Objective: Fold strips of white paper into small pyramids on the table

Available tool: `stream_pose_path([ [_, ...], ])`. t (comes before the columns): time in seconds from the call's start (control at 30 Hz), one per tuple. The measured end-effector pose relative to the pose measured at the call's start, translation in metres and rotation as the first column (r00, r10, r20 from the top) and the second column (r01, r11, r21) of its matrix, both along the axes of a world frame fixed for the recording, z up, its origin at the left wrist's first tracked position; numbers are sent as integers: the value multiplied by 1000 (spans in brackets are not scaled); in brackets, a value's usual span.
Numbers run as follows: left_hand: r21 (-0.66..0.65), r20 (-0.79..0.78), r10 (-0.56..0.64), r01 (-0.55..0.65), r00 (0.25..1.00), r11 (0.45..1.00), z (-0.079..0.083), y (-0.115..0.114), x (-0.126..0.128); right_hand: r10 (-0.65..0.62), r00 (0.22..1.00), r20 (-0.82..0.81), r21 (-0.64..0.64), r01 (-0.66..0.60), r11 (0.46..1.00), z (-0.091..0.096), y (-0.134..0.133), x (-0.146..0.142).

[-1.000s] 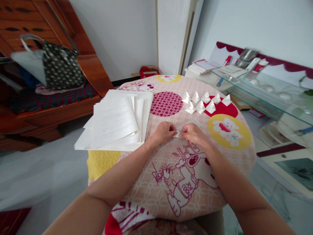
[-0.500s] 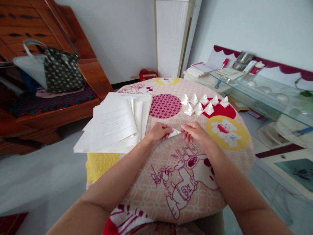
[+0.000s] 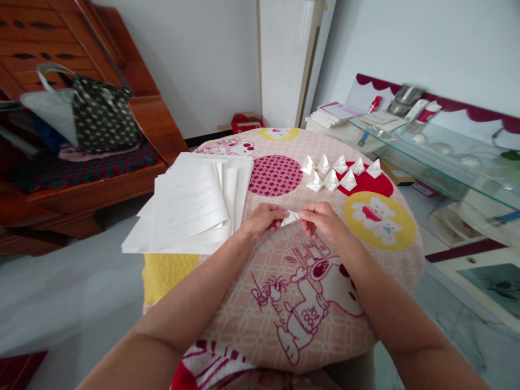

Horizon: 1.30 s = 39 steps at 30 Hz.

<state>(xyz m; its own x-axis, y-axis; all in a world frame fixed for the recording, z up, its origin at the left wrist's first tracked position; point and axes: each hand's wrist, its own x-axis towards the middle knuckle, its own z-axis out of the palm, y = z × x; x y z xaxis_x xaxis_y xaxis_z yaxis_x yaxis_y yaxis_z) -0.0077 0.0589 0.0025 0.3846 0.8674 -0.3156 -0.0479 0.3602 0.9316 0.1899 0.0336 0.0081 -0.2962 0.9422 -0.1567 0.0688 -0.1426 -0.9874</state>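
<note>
A small piece of folded white paper (image 3: pixel 290 219) is held between my two hands above the middle of the cloth-covered table. My left hand (image 3: pixel 266 219) pinches its left end between thumb and fingers. At the opposite end, my right hand (image 3: pixel 320 218) grips it with thumb and forefinger, the other fingers curled below. Beyond my right hand stand several small folded paper boats (image 3: pixel 339 164) in two rows. To the left lies a stack of white paper sheets (image 3: pixel 190 211), the top one printed with text.
A patterned cloth (image 3: pixel 276 303) covers the round table. On the right stands a glass-topped stand (image 3: pixel 447 168) with cups and papers. A wooden bench (image 3: pixel 150 130) holding a dotted bag (image 3: pixel 103 116) is at the left. A white cabinet (image 3: pixel 284 59) rises behind.
My right hand has moved slightly left and its fingers have closed on the right end of the folded paper. My left hand stays nearly in place.
</note>
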Motion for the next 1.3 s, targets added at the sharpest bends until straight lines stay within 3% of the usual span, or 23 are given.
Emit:
stream_pose_path([
  [0.17, -17, 93, 12, -10, 996, 1000, 3, 0, -1, -93, 992, -82, 61, 98, 993, -1, -2, -10],
  [0.5, 57, 32, 41, -42, 999, 997, 2, -2, 1, 56, 994, -93, -58, -62, 996, -1, -1, -5],
  [0.87, 53, 2, 22, -22, 1000, 998, 4, -5, 3, -12, 986, -167, -84, -2, 996, -7, -2, -15],
  [1.07, 54, -12, 28, -27, 1000, 998, 5, -5, 2, 71, 985, -156, -114, -90, 989, -4, -3, -15],
  [1.3, 85, -4, -14, 14, 1000, 996, 4, -6, 2, -67, 986, -156, -68, 56, 996, -7, -3, -26],
])
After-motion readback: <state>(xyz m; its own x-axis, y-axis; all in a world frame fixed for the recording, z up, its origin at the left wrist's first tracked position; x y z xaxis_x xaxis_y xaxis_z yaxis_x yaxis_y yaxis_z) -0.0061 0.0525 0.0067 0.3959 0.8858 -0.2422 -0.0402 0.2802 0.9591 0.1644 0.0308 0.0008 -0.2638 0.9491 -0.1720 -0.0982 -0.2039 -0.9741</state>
